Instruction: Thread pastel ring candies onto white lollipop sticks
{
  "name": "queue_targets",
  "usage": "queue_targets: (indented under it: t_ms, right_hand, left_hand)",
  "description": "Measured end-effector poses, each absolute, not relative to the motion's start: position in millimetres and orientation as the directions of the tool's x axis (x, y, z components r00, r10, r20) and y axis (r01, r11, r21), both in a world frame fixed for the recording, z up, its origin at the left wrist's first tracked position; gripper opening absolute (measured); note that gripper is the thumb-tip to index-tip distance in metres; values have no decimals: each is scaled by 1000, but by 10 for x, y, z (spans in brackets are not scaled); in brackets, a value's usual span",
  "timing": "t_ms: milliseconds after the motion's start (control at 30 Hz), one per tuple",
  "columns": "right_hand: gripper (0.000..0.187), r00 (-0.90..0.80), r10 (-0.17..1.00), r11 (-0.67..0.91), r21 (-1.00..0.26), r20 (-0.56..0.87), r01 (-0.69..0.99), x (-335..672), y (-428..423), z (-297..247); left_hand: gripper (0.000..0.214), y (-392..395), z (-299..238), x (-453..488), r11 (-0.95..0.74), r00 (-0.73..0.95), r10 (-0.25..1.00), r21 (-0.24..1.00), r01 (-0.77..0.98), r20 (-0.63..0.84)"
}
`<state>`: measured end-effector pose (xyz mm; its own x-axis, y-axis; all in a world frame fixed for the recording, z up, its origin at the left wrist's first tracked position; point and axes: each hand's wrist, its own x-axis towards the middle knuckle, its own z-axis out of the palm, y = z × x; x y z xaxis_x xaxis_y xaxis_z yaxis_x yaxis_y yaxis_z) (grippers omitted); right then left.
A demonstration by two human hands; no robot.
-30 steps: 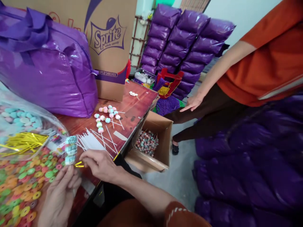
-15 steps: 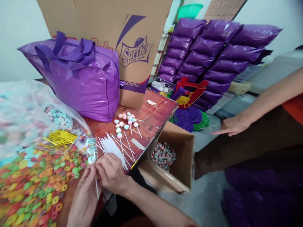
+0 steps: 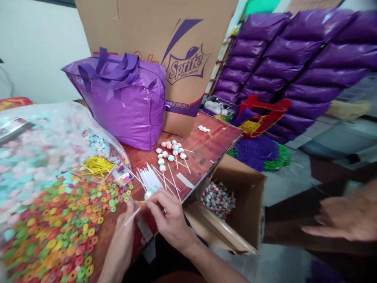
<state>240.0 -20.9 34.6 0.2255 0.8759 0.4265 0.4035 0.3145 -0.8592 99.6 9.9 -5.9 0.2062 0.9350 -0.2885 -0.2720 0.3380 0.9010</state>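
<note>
My left hand and my right hand meet at the near edge of the red-brown table, both pinched on a wrapped candy stick with its white stick slanting down-left. A yellow twist tie shows at my right fingertips. Just beyond lie white sticks and several finished pastel candy sticks. Loose coloured ring candies cover the table to the left, beside a bunch of yellow twist ties.
A purple bag and a tall Sprite carton stand at the back. An open cardboard box of wrapped candies sits on the floor at right. Another person's hand is at far right. Purple sacks are stacked behind.
The view has swung left. The candy stick has tipped from upright to slanting low between my hands. The other person's hand has shifted to the lower right.
</note>
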Motion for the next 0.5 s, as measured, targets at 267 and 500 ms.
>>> queue_targets:
  t_ms: [267,500]
  right_hand:
    - [21,313,950,-23,-1000,-18,13,2586,-542,82]
    - [28,443,887,-113,-992,-128,-61,2735,-826,-147]
  left_hand:
    - [30,5,-28,1386,355,314,910,898,-259,-269]
    - [25,-112,-172,1735,345,303,909,924,-162,-286]
